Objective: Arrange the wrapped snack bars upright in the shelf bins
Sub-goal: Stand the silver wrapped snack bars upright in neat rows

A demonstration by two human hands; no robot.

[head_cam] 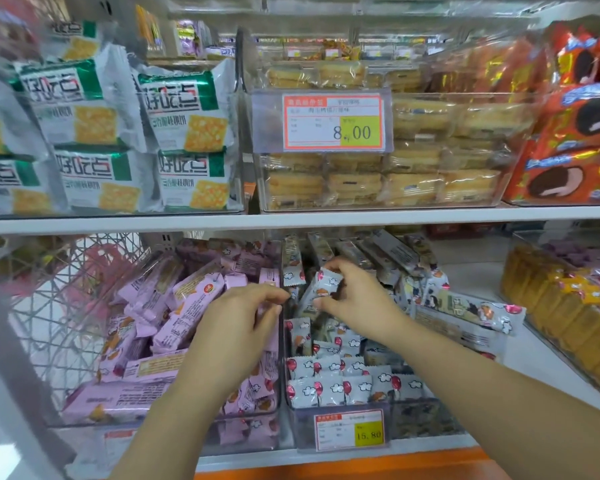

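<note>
The right hand (347, 299) pinches a white snack bar (326, 284) between thumb and curled fingers, tilted above the clear bin (302, 427). The left hand (236, 327) has its fingers curled just left of that bar, above the pink bars (187, 306); I cannot tell whether they grip anything.

Probably a shop, price tags (333, 121), snack shelves (291, 220)
</note>
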